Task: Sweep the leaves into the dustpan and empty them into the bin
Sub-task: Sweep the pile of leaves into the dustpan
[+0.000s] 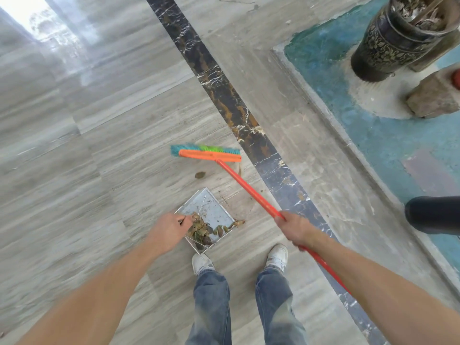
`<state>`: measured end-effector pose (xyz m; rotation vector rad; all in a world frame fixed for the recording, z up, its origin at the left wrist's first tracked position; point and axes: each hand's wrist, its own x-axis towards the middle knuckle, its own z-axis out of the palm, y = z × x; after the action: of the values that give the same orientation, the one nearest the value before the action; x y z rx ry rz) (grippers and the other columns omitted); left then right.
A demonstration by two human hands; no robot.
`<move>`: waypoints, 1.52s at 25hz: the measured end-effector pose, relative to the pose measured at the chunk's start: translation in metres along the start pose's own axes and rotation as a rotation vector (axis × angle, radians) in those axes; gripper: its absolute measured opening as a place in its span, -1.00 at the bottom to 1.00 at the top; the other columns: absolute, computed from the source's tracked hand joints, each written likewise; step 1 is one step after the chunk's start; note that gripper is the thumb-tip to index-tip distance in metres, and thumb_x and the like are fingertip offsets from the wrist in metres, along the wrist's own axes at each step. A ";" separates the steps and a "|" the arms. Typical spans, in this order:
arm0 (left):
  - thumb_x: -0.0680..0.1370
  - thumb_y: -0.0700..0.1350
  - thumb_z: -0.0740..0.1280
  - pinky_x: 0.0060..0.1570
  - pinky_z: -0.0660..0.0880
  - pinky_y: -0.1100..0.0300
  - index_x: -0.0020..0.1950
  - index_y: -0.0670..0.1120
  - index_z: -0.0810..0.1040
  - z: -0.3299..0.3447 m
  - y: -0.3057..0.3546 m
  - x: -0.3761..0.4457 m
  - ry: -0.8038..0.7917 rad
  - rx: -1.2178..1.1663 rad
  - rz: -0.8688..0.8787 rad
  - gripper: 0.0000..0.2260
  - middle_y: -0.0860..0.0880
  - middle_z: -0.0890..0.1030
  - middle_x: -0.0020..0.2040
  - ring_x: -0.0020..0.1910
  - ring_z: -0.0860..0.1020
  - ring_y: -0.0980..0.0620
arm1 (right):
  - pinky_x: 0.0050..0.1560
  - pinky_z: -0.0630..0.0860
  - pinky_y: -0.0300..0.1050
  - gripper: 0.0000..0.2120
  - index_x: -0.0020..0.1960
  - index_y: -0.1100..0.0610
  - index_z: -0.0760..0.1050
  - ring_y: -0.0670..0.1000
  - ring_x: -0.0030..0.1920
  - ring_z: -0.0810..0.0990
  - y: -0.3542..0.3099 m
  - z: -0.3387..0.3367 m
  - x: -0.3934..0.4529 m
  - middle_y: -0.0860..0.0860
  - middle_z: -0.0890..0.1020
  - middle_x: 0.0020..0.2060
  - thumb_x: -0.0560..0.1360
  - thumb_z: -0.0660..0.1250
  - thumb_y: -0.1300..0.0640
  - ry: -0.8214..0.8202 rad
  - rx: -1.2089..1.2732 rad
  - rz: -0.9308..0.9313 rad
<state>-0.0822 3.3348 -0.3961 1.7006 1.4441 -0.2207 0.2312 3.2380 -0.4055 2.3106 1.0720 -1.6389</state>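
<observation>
My left hand point(169, 230) curls round the thin handle at the pan's point(209, 207) near corner, fingers closed on it; my right hand point(295, 229) wraps the broom's point(210, 154) orange stick partway down, a full fist. The pan lies flat on the floor, open mouth pointing away from my shoes point(277, 255), with a clump of leaves point(199, 229) piled against its back wall and a couple spilling at its right edge. One loose leaf point(200, 174) lies between brush and pan, nearer the brush. The broom head is blurred, so whether the bristles touch the floor I cannot tell. To do this stroke well, I judge: set the bristles down beyond the leaf, pull short and low toward the pan mouth, keep the lip pressed to the tile so nothing slides under. Floor is grey streaked stone, polished, glare at far left; a dark veined strip point(224, 95) runs diagonally past the pan. Right of it a raised curb, then worn teal paint. The bin point(388, 43), dark and patterned, stands there, well apart, dry leaves already inside. A rough block point(433, 95) beside it.
</observation>
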 end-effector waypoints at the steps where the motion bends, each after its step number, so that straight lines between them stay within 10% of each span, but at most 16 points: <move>1: 0.64 -0.02 0.16 -0.60 0.10 0.33 -0.56 -0.01 0.27 -0.006 -0.007 -0.004 0.027 -0.035 -0.037 -0.47 0.06 0.24 -0.70 -0.69 0.16 0.10 | -0.63 0.40 -0.20 -0.66 0.26 0.07 0.38 0.04 -0.54 0.44 -0.016 -0.005 0.015 0.08 0.47 -0.32 0.63 -0.01 -0.07 0.018 -0.018 -0.013; 11: 0.57 -0.02 0.18 -0.55 0.04 0.26 -0.40 -0.07 0.19 -0.050 -0.082 -0.002 0.171 -0.146 -0.251 -0.63 0.06 0.15 -0.54 -0.56 0.10 0.11 | -0.61 0.41 -0.17 -0.62 0.24 0.16 0.34 0.09 -0.51 0.47 -0.094 0.033 0.107 0.14 0.50 -0.25 0.64 -0.04 -0.07 0.062 -0.178 -0.045; 22: 0.60 -0.13 0.20 -0.42 0.14 0.10 -0.46 -0.07 0.17 -0.059 -0.070 -0.008 0.172 -0.145 -0.206 -0.57 0.00 0.22 -0.53 -0.51 0.20 0.03 | -0.63 0.29 -0.27 -0.71 0.20 -0.10 0.47 -0.08 -0.61 0.27 -0.042 0.094 -0.015 0.00 0.38 -0.44 0.59 0.12 -0.17 -0.396 0.133 0.095; 34: 0.64 -0.05 0.17 -0.56 0.17 0.29 -0.35 -0.12 0.37 -0.044 -0.029 0.009 -0.134 0.133 -0.019 -0.64 0.01 0.27 -0.54 -0.57 0.19 0.09 | -0.66 0.13 -0.47 -0.78 0.00 -0.02 0.41 -0.18 -0.70 0.14 0.028 -0.011 0.004 -0.10 0.19 -0.62 0.64 0.10 -0.13 -0.165 0.975 0.463; 38: 0.65 -0.02 0.16 -0.50 0.17 0.21 -0.27 -0.10 0.46 -0.045 -0.027 0.020 -0.141 0.129 -0.015 -0.67 -0.07 0.32 -0.47 -0.53 0.20 0.03 | -0.65 0.19 -0.43 -0.80 0.02 0.04 0.42 -0.15 -0.70 0.18 0.073 -0.010 -0.009 -0.04 0.25 -0.55 0.63 0.14 -0.07 0.007 0.874 0.513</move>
<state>-0.1169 3.3786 -0.3946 1.7409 1.3631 -0.4413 0.2811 3.1843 -0.4156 2.6854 -0.3593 -2.0846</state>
